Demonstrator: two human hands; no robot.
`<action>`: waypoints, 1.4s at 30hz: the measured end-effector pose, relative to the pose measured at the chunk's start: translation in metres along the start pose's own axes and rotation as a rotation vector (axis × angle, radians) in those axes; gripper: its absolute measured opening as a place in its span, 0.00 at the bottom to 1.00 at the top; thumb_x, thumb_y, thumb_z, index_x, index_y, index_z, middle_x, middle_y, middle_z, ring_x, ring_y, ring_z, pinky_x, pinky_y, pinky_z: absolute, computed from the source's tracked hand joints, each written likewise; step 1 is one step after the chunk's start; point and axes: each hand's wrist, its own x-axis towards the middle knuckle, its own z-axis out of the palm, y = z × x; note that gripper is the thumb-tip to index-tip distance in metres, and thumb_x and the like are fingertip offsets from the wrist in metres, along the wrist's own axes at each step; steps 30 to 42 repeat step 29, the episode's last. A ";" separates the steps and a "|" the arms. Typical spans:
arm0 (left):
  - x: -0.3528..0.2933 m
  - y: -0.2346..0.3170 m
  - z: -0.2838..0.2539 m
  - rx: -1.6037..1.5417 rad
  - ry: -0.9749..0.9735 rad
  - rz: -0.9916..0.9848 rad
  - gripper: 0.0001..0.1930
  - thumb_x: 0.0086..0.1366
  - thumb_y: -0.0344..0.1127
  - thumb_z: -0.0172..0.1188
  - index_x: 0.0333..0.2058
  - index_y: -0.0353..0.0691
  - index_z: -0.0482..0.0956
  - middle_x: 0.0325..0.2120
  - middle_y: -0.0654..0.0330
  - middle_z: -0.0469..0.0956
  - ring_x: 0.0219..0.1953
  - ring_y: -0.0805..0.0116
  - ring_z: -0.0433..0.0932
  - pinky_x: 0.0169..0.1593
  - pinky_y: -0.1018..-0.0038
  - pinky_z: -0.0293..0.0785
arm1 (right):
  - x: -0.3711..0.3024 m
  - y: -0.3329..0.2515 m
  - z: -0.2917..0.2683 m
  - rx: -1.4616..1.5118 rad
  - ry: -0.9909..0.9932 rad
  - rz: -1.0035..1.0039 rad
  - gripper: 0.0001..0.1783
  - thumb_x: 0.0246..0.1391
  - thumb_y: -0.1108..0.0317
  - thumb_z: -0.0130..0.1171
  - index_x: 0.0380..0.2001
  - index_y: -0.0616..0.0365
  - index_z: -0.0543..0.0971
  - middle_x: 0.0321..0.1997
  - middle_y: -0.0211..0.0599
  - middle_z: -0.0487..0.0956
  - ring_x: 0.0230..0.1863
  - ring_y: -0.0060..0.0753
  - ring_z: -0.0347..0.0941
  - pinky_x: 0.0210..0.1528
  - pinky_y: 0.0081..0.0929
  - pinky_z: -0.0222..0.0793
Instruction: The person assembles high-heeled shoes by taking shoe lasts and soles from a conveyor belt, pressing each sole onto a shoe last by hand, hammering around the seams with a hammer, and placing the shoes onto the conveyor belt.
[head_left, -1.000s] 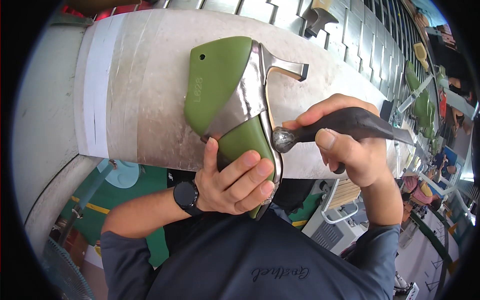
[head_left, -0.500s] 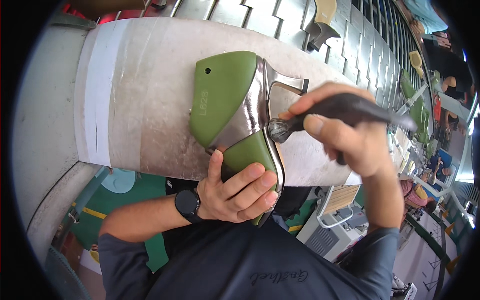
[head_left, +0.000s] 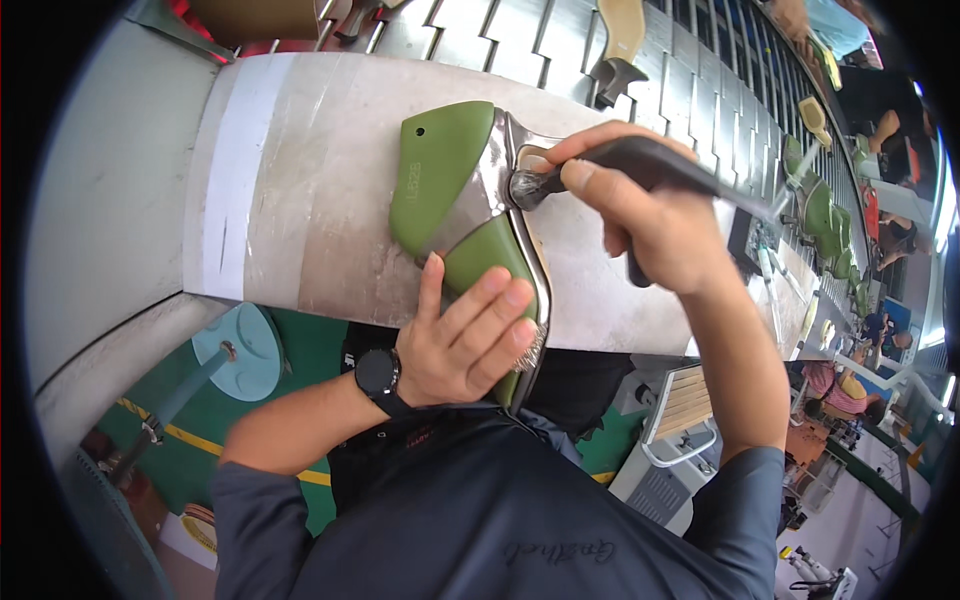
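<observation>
On the light work board lies a high-heeled shoe (head_left: 490, 180), its shiny bronze upper drawn over a green shoe last (head_left: 440, 170). My left hand (head_left: 462, 335) holds the front part down, its fingers lying across the green surface. Bristly silvery bits show beside its fingertips. A black hammer (head_left: 650, 165) is gripped in my right hand (head_left: 660, 220). Its round, worn face touches or nearly touches the shoe's edge by the heel. My right index finger stretches along the tool towards that spot. The shoe's toe points towards my body and is partly hidden by my left hand.
Beyond the board (head_left: 330, 190) runs a slatted metal conveyor (head_left: 560, 45). A beige-and-dark shoe part (head_left: 620, 50) lies on it, with several green lasts (head_left: 825, 215) farther right. A blue round stool (head_left: 240, 350) stands below left. Other people are at the far right.
The hammer face has moved up along the shoe's edge, closer to the heel, with my right hand. My left hand stays on the shoe's front. The whole view has shifted slightly.
</observation>
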 end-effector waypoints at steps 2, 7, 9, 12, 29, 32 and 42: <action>-0.001 -0.004 -0.012 -0.098 -0.011 -0.010 0.30 0.74 0.42 0.62 0.69 0.39 0.64 0.67 0.42 0.70 0.70 0.43 0.70 0.75 0.29 0.47 | -0.018 0.013 -0.002 -0.095 0.042 -0.063 0.13 0.58 0.63 0.72 0.41 0.60 0.86 0.33 0.33 0.87 0.25 0.22 0.77 0.27 0.25 0.74; 0.025 0.003 -0.067 -0.397 0.206 -0.449 0.39 0.73 0.52 0.65 0.70 0.28 0.63 0.70 0.33 0.65 0.72 0.42 0.68 0.75 0.43 0.58 | -0.069 0.076 -0.042 -1.396 0.359 -0.392 0.35 0.45 0.76 0.67 0.61 0.59 0.77 0.64 0.54 0.78 0.64 0.57 0.74 0.68 0.51 0.68; 0.016 -0.010 -0.076 -0.934 0.519 -0.682 0.34 0.76 0.50 0.61 0.68 0.29 0.66 0.69 0.40 0.67 0.71 0.47 0.69 0.73 0.48 0.64 | -0.097 0.078 -0.023 -1.228 0.324 -0.390 0.34 0.47 0.77 0.65 0.61 0.62 0.77 0.69 0.58 0.72 0.70 0.61 0.68 0.74 0.55 0.59; 0.022 -0.018 -0.103 -1.198 0.533 -0.755 0.34 0.77 0.57 0.55 0.71 0.41 0.65 0.70 0.53 0.69 0.70 0.54 0.70 0.71 0.52 0.69 | -0.135 0.083 0.011 -0.599 0.343 -0.487 0.29 0.53 0.72 0.68 0.59 0.65 0.77 0.67 0.59 0.75 0.66 0.62 0.72 0.69 0.48 0.69; 0.059 -0.043 -0.025 -0.063 -0.184 -0.367 0.19 0.60 0.32 0.74 0.49 0.32 0.84 0.49 0.48 0.86 0.51 0.52 0.84 0.53 0.65 0.81 | -0.066 0.082 -0.034 0.984 0.594 -0.373 0.28 0.70 0.60 0.57 0.63 0.72 0.71 0.57 0.53 0.80 0.55 0.46 0.82 0.61 0.48 0.80; 0.059 -0.043 -0.025 -0.063 -0.184 -0.367 0.19 0.60 0.32 0.74 0.49 0.32 0.84 0.49 0.48 0.86 0.51 0.52 0.84 0.53 0.65 0.81 | -0.066 0.082 -0.034 0.984 0.594 -0.373 0.28 0.70 0.60 0.57 0.63 0.72 0.71 0.57 0.53 0.80 0.55 0.46 0.82 0.61 0.48 0.80; 0.059 -0.043 -0.025 -0.063 -0.184 -0.367 0.19 0.60 0.32 0.74 0.49 0.32 0.84 0.49 0.48 0.86 0.51 0.52 0.84 0.53 0.65 0.81 | -0.066 0.082 -0.034 0.984 0.594 -0.373 0.28 0.70 0.60 0.57 0.63 0.72 0.71 0.57 0.53 0.80 0.55 0.46 0.82 0.61 0.48 0.80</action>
